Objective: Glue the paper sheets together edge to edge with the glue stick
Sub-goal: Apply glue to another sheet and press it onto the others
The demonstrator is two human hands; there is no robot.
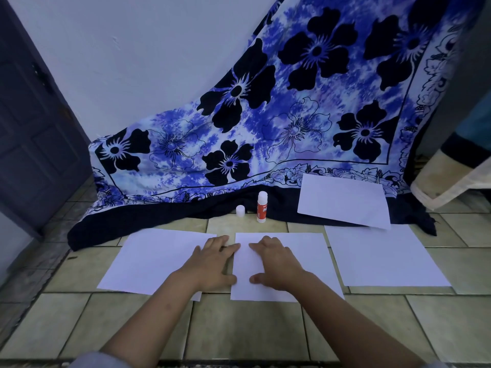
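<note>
The left sheet [148,261] and middle sheet [305,261] are pressed onto the tiled floor [239,335] by the left grip [212,264] and right grip [276,264], both released and laid flat. The uncapped glue stick [262,207] is stood farther off.

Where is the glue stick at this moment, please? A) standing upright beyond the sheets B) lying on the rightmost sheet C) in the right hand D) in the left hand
A: the glue stick stands upright beside its cap, while the left hand and right hand lie flat, holding nothing.
</note>
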